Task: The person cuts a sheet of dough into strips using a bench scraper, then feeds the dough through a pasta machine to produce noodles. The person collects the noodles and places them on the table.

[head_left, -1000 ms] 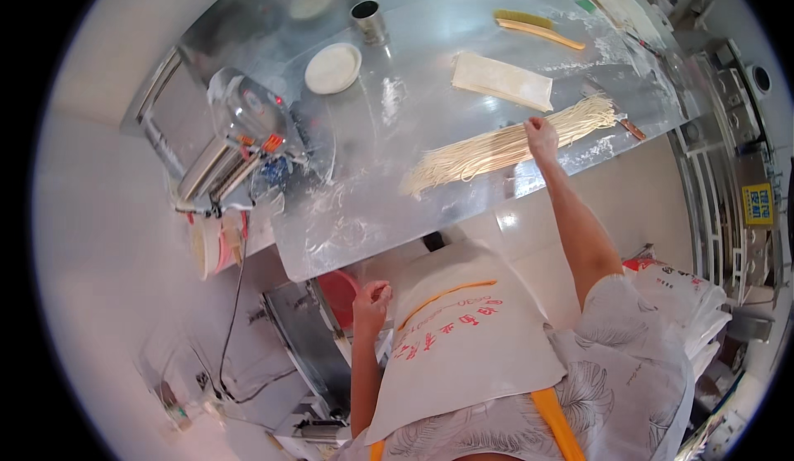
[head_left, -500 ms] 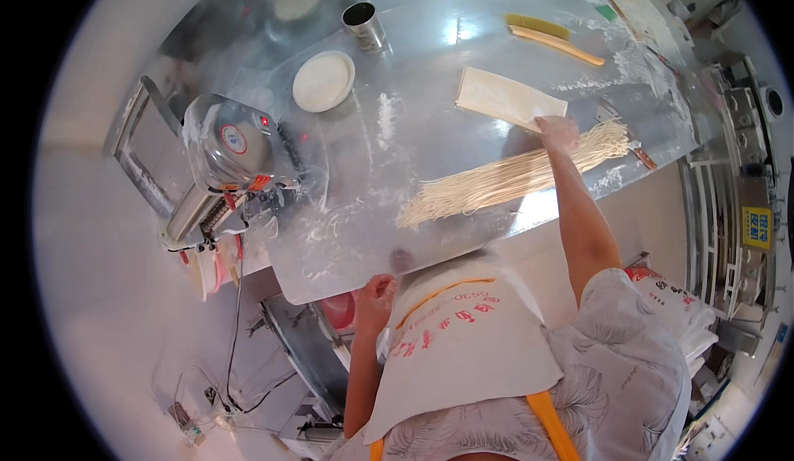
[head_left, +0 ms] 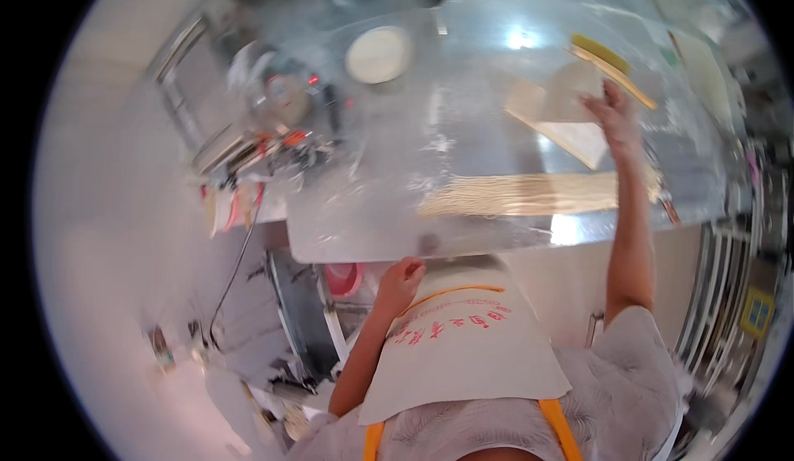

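On the metal table, a pale folded dough sheet lies beyond a long bundle of cut noodles. My right hand is over its right end, thumb and fingers closed at the edge of a raised, shaded flap; motion blurs the contact. My right forearm passes over the noodles' right end and hides part of them. My left hand is curled closed before the table's front edge, beside my apron, with nothing seen in it.
A wooden-handled brush lies just past my right hand. A round white dish or dough disc and a metal cup stand farther back. At left is a metal roller machine. A knife-like tool lies right of the noodles.
My right hand has moved up and away from the noodles, and part of the dough sheet now lifts and folds back. My left hand stays curled. The whole view has shifted and turned.
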### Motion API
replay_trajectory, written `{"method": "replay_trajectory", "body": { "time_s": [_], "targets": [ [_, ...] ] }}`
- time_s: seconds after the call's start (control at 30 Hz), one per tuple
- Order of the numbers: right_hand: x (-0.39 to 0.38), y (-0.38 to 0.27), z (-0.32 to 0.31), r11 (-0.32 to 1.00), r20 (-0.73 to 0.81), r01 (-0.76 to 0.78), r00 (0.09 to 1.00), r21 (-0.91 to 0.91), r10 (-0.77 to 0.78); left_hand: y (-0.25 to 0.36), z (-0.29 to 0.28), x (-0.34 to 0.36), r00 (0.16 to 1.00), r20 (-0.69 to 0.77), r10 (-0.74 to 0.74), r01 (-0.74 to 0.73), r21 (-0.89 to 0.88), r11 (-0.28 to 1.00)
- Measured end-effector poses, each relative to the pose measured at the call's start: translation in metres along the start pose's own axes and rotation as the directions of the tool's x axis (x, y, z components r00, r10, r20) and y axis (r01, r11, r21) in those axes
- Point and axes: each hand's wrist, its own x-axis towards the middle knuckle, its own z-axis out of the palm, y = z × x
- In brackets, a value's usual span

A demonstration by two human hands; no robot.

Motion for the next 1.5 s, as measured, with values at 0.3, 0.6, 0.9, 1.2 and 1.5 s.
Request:
{"method": "replay_trajectory", "body": {
  "time_s": [0.3,0.6,0.9,1.2,1.5],
  "targets": [
    [-0.038,-0.224,0.115,0.912,0.41,0.316,0.892,-0.262,-0.191,-0.013,-0.072,0.002,0.982,-0.147,0.114,-0.122,-0.046,0.991],
    [-0.028,-0.383,0.346,0.567,0.583,0.787,0.585,-0.242,-0.563,-0.104,-0.176,0.006,0.978,-0.177,0.11,-0.145,-0.198,0.969],
    [-0.022,-0.444,0.588,0.518,0.737,0.821,0.502,-0.241,-0.453,-0.223,-0.237,0.002,0.966,-0.256,0.026,-0.133,-0.408,0.903],
    [0.048,-0.441,0.684,0.403,0.842,0.865,0.438,-0.298,-0.316,-0.255,-0.244,-0.019,0.946,-0.304,-0.109,-0.066,-0.512,0.856],
    [0.137,-0.396,0.723,0.341,0.846,0.853,0.482,-0.394,-0.227,-0.264,-0.208,-0.024,0.9,-0.346,-0.265,-0.024,-0.646,0.763]
  ]
}}
